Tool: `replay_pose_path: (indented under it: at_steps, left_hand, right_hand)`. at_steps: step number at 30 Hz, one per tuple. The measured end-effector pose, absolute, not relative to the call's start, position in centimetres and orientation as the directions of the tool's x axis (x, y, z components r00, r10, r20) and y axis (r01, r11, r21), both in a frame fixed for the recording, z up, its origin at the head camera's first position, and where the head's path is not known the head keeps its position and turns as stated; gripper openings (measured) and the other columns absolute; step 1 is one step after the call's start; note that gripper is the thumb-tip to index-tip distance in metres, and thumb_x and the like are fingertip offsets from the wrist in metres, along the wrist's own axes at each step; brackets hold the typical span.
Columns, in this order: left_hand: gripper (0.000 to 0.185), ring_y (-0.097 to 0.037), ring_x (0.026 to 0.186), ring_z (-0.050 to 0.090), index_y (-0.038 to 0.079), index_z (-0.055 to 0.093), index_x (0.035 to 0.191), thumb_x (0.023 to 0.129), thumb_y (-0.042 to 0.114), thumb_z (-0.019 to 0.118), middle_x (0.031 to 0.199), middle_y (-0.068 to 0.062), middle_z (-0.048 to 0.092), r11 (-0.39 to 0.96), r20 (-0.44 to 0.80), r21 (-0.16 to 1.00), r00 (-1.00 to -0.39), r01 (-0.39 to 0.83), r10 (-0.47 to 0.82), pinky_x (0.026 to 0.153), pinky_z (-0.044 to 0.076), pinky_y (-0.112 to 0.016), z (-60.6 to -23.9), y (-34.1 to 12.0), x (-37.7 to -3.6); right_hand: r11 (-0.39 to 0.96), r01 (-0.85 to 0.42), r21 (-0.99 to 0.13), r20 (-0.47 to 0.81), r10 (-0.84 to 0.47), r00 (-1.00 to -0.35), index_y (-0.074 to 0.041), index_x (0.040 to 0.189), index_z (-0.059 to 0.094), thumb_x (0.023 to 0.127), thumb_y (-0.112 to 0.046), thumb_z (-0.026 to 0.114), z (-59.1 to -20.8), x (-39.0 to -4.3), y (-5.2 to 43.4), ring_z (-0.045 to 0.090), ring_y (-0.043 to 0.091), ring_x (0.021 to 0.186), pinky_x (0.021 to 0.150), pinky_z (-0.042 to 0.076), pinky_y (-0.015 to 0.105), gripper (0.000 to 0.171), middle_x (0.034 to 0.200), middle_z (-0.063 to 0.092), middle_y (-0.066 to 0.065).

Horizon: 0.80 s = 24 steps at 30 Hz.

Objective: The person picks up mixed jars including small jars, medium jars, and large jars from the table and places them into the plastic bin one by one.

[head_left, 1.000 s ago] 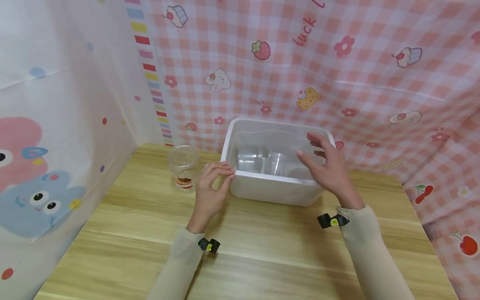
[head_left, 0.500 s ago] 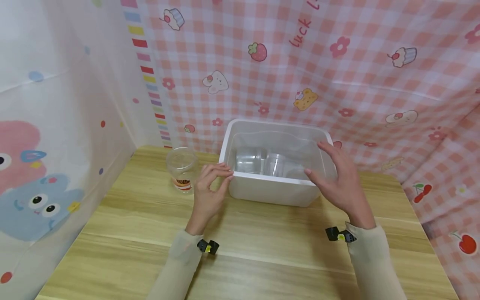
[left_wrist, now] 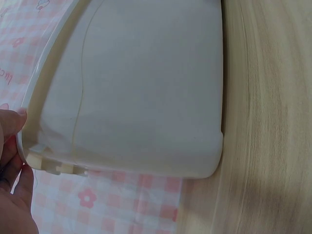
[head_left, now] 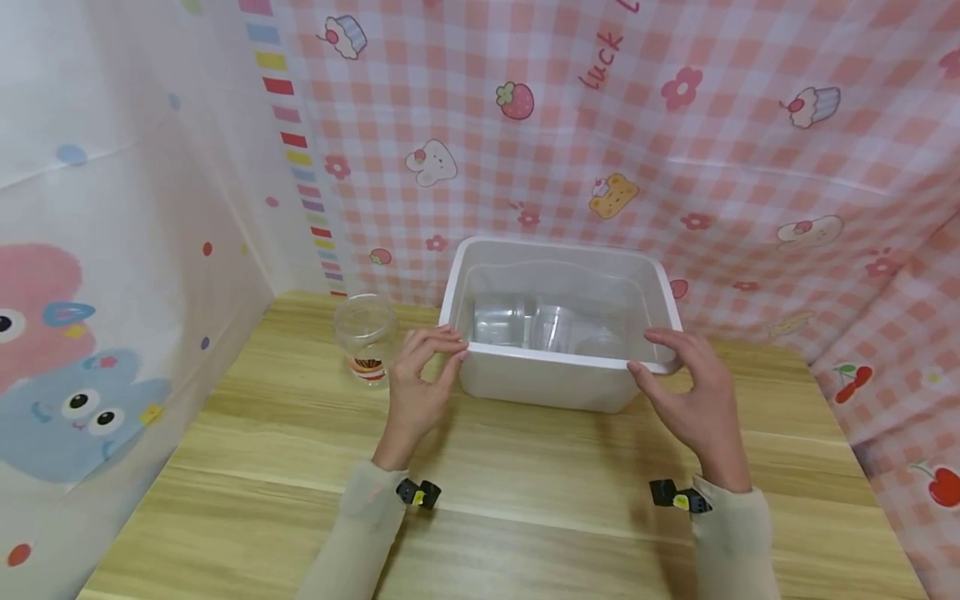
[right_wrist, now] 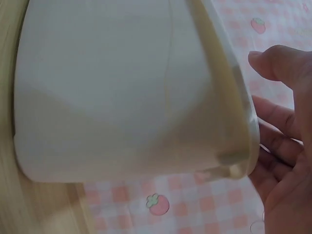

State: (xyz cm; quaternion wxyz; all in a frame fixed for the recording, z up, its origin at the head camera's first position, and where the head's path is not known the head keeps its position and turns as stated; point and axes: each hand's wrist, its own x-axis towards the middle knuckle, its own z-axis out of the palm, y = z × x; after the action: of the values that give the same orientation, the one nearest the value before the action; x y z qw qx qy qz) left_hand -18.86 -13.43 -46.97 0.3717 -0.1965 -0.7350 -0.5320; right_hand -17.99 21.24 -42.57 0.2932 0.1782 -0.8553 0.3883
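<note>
A white plastic bin [head_left: 551, 379] stands on the table near the back curtain. Inside it lie clear plastic containers [head_left: 501, 321], overlapping one another. My left hand [head_left: 422, 392] pinches the bin's front left corner at the rim, its thumb in front and the fingers round the side, as the left wrist view also shows. At the front right corner is my right hand [head_left: 697, 400], thumb and fingers spread. In the right wrist view its thumb [right_wrist: 265, 63] is held off the rim while the fingers lie right at the bin's side.
A clear plastic cup [head_left: 366, 333] with a fries print stands left of the bin, close to my left hand. The wooden table [head_left: 525, 508] runs to a pink checked curtain [head_left: 480, 125] behind and a white printed curtain [head_left: 135, 292] at left.
My right hand has moved from over the bin's inside, rightward and toward me, to its front right corner. The left hand has stayed at its corner and the bin has not moved.
</note>
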Motion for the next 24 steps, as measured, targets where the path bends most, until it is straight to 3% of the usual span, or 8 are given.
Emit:
replay_pose_path:
  at_steps: [5,13,24]
  left_hand:
    - [0.008,-0.034,0.110,0.067,0.003,0.077,0.092,0.086,-0.001,0.079,0.101,-0.018,0.075,0.351,0.758,0.634,-0.643,0.689,-0.108,0.106,0.050,-0.031,-47.1,-13.2,-18.9]
    - [0.009,-0.038,0.110,0.066,0.002,0.077,0.092,0.085,-0.003,0.079,0.100,-0.019,0.075,0.349,0.762,0.631,-0.639,0.693,-0.108,0.107,0.050,-0.031,-46.9,-13.3,-18.9]
    - [0.010,-0.036,0.111,0.066,0.003,0.077,0.093,0.086,-0.003,0.079,0.103,-0.018,0.075,0.363,0.766,0.623,-0.635,0.693,-0.102,0.108,0.049,-0.029,-47.2,-13.4,-19.0]
  right_hand:
    - [0.640,-0.532,-0.554,0.668,-0.041,-0.743,-0.009,0.110,0.078,0.077,-0.006,0.088,-43.1,-17.7,22.1,0.059,0.017,0.118,0.103,0.039,0.009,0.035,0.119,0.074,0.009]
    - [0.667,-0.482,-0.569,0.649,0.003,-0.761,-0.004,0.100,0.079,0.071,-0.004,0.092,-43.3,-17.3,23.3,0.054,-0.001,0.107,0.095,0.038,0.006,0.032,0.106,0.075,0.010]
    - [0.677,-0.510,-0.530,0.684,-0.014,-0.729,-0.008,0.090,0.080,0.070,-0.008,0.094,-43.1,-17.2,22.9,0.058,0.006,0.100,0.091,0.040,0.002,0.024,0.096,0.077,0.007]
